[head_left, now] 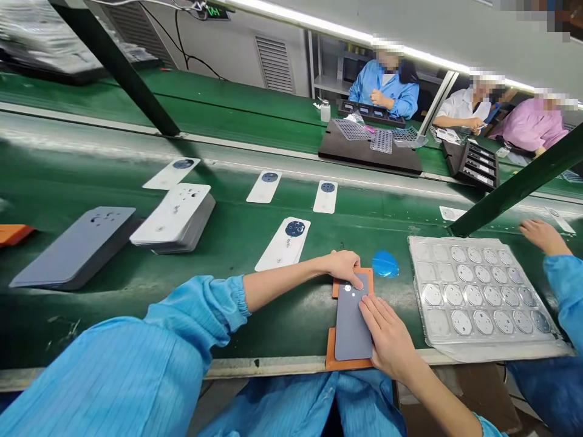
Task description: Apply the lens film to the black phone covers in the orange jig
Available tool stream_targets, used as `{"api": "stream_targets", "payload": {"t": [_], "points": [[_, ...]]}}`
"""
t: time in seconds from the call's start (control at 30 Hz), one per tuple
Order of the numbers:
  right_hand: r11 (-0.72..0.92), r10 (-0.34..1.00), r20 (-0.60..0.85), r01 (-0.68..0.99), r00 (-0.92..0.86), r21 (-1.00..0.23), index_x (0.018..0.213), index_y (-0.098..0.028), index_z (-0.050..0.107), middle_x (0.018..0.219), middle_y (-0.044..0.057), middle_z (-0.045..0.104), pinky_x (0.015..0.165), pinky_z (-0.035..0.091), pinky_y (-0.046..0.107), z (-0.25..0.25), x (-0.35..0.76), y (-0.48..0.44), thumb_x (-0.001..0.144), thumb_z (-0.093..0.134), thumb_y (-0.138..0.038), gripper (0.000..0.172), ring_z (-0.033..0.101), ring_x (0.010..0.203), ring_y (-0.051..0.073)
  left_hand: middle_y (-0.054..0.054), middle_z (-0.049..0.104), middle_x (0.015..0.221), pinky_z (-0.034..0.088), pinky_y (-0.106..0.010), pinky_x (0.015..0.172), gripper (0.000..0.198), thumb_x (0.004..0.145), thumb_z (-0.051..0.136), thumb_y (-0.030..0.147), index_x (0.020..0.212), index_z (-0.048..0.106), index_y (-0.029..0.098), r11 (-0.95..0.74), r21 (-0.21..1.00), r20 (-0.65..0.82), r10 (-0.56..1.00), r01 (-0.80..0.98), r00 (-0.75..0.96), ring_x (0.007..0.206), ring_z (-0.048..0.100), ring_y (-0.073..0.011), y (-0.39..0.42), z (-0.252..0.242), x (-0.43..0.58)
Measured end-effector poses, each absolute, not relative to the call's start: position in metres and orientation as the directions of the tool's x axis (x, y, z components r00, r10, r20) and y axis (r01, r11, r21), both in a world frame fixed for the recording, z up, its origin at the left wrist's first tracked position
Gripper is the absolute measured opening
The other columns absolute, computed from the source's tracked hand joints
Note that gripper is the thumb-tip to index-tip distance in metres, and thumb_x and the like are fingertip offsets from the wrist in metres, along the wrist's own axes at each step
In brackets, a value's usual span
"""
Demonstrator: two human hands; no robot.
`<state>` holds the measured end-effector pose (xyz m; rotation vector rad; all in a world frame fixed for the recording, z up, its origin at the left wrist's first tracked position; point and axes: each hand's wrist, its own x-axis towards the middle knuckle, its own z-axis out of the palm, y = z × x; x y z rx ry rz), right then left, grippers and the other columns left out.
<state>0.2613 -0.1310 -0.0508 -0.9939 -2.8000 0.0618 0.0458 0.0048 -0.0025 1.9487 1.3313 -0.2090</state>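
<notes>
A grey-blue phone back cover (354,328) lies upright before me in an orange fixture (334,358), whose ends show above and below it. My left hand (342,266) is closed at its top end, thumb pressed down beside the camera holes and the other fingers curled by the upper edge. Over the cover's right side, my right hand (389,337) rests with fingers stretched out flat. Just beyond it, a round blue film disc (385,264) lies on the green bench. To the right stands a clear plastic tray (423,331) with rows of round camera-area pieces.
Stacks of grey covers (77,246) and white covers (175,215) stand at left. Several white cards with dark circles, including a nearer pair (277,249), lie ahead. Green posts (514,188) rise from the bench. A co-worker's hand (544,235) is beyond the tray; other people sit across.
</notes>
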Motion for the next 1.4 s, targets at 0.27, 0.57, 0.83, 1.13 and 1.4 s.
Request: {"api": "stream_targets", "payload": {"t": [0.27, 0.57, 0.83, 1.13, 1.4], "points": [[0.783, 0.621, 0.142, 0.618, -0.771, -0.073, 0.145, 0.000, 0.042, 0.150, 0.019, 0.045, 0.115, 0.039, 0.047, -0.046, 0.259, -0.129, 0.068, 0.047, -0.010, 0.077, 0.038, 0.142, 0.031, -0.009, 0.073, 0.095, 0.039, -0.042, 0.087, 0.048, 0.057, 0.080, 0.053, 0.086, 0.064, 0.017, -0.167, 0.433, -0.547, 0.732, 0.886, 0.406, 0.098, 0.062, -0.0307, 0.007, -0.007, 0.059], [0.797, 0.603, 0.062, 0.600, -0.795, -0.066, 0.146, 0.001, 0.039, 0.154, 0.020, 0.038, 0.118, 0.034, 0.048, -0.042, 0.261, -0.127, 0.061, 0.048, -0.013, 0.087, 0.035, 0.143, 0.032, -0.011, 0.071, 0.101, 0.038, -0.041, 0.091, 0.038, 0.062, 0.076, 0.050, 0.082, 0.065, 0.019, -0.124, 0.416, -0.564, 0.742, 0.901, 0.362, 0.116, 0.053, -0.0330, 0.000, -0.010, 0.065], [0.809, 0.587, 0.059, 0.586, -0.807, -0.036, 0.144, 0.001, 0.041, 0.152, 0.021, 0.041, 0.118, 0.036, 0.048, -0.041, 0.261, -0.126, 0.059, 0.048, -0.013, 0.087, 0.037, 0.142, 0.034, -0.011, 0.071, 0.106, 0.039, -0.041, 0.092, 0.050, 0.060, 0.080, 0.053, 0.093, 0.066, 0.018, -0.156, 0.450, -0.560, 0.718, 0.879, 0.414, 0.113, 0.054, -0.0333, 0.003, -0.008, 0.060], [0.801, 0.598, 0.059, 0.593, -0.799, -0.087, 0.146, 0.003, 0.036, 0.154, 0.023, 0.037, 0.118, 0.035, 0.050, -0.042, 0.261, -0.126, 0.060, 0.048, -0.012, 0.088, 0.032, 0.145, 0.035, -0.010, 0.071, 0.091, 0.040, -0.042, 0.091, 0.032, 0.062, 0.080, 0.044, 0.075, 0.065, 0.018, -0.122, 0.421, -0.580, 0.725, 0.899, 0.371, 0.113, 0.052, -0.0345, 0.001, -0.005, 0.068], [0.808, 0.590, 0.114, 0.586, -0.800, -0.063, 0.152, 0.001, 0.024, 0.152, 0.023, 0.040, 0.115, 0.037, 0.054, -0.044, 0.268, -0.128, 0.067, 0.047, -0.010, 0.089, 0.032, 0.145, 0.036, -0.009, 0.070, 0.090, 0.041, -0.041, 0.089, 0.033, 0.058, 0.082, 0.041, 0.076, 0.066, 0.018, -0.126, 0.484, -0.533, 0.743, 0.866, 0.405, 0.109, 0.055, -0.0338, -0.001, -0.004, 0.074]]}}
